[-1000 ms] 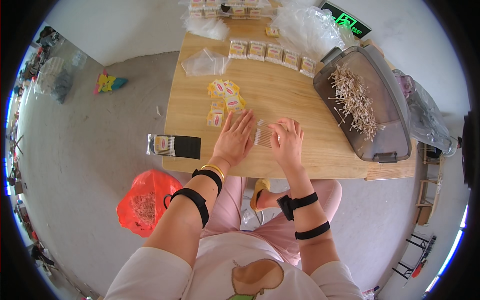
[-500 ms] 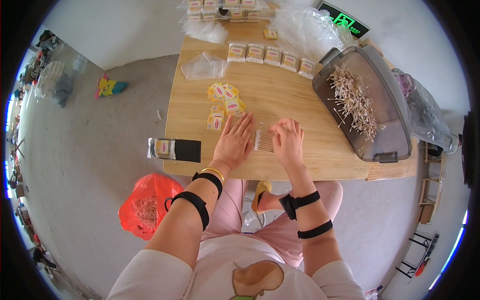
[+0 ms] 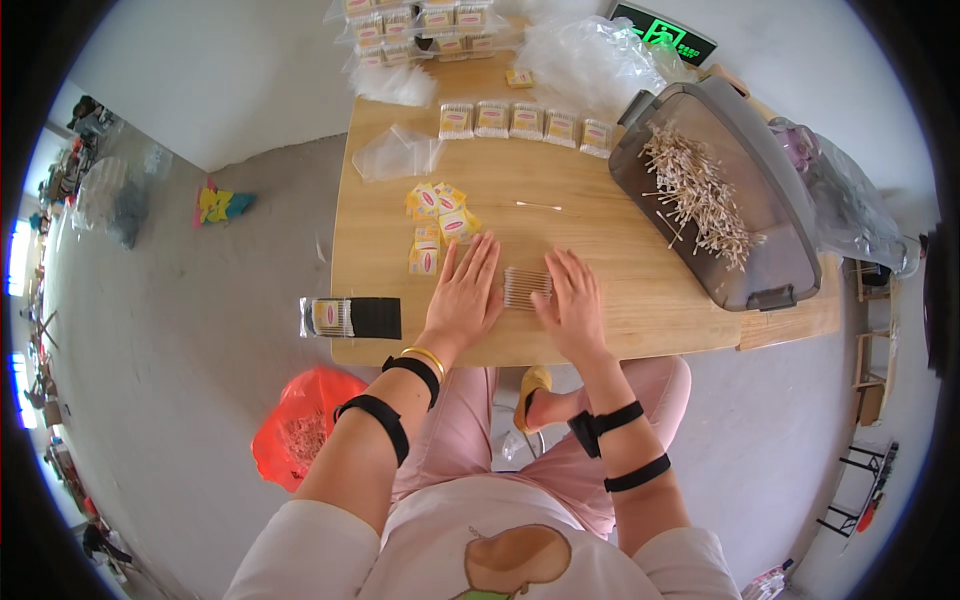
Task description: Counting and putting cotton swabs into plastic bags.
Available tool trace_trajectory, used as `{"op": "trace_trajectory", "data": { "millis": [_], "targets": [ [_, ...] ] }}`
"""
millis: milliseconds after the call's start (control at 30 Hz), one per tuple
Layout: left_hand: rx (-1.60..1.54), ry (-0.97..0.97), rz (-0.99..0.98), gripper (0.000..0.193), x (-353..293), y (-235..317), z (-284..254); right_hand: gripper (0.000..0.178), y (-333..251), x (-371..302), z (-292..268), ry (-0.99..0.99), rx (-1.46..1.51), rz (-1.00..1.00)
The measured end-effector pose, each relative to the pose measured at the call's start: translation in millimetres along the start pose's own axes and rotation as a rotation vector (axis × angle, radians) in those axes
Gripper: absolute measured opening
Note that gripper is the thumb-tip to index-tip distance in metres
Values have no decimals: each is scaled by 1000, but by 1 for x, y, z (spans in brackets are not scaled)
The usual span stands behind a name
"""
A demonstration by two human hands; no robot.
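Observation:
A row of cotton swabs (image 3: 525, 288) lies side by side on the wooden table (image 3: 640, 325) between my hands. My left hand (image 3: 464, 300) rests flat with fingers stretched out, its edge along the left ends of the row. On the other side my right hand (image 3: 574, 303) has its fingers spread at the right ends, the thumb reaching over them. A single cotton swab (image 3: 538, 206) lies apart, farther up the table. Yellow-and-white paper cards (image 3: 438, 205) are scattered just beyond my left hand.
Right stands a grey bin (image 3: 790, 230) holding loose cotton swabs (image 3: 700, 190). Several filled swab packs (image 3: 527, 119) line the back, near clear bags (image 3: 590, 60) and a flat bag (image 3: 398, 155). One pack sits in a black holder (image 3: 375, 318) at the left edge. A red bag (image 3: 290, 425) is below.
My right hand has gone from curled fingers to spread ones. The single swab now lies beyond the row, farther up the table. My left hand stays beside the row.

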State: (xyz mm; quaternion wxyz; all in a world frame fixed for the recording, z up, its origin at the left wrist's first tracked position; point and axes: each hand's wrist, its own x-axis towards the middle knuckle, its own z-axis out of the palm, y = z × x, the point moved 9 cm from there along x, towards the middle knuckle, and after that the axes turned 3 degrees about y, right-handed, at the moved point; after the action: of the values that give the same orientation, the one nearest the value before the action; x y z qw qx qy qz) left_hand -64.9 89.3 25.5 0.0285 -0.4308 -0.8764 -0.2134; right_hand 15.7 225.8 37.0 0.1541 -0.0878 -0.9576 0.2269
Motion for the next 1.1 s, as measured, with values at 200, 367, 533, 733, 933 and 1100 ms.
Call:
{"op": "trace_trajectory", "data": {
  "millis": [200,367,533,733,933,1100],
  "targets": [
    [136,-84,91,86,-10,14,12,95,-9,-23,11,-66,-99,11],
    [103,-81,29,95,-15,30,29,90,-11,-22,26,-70,-228,-3],
    [40,2,-25,91,-17,24,26,85,-13,-22,31,-84,-268,5],
    [-40,-75,103,76,-4,50,25,78,-10,-25,31,-20,-236,1],
    [-79,-77,134,68,-4,48,22,86,-5,-26,25,-35,-213,-5],
    [-16,-108,179,70,-1,52,15,94,12,-40,-3,-65,-8,48]
  ]
}}
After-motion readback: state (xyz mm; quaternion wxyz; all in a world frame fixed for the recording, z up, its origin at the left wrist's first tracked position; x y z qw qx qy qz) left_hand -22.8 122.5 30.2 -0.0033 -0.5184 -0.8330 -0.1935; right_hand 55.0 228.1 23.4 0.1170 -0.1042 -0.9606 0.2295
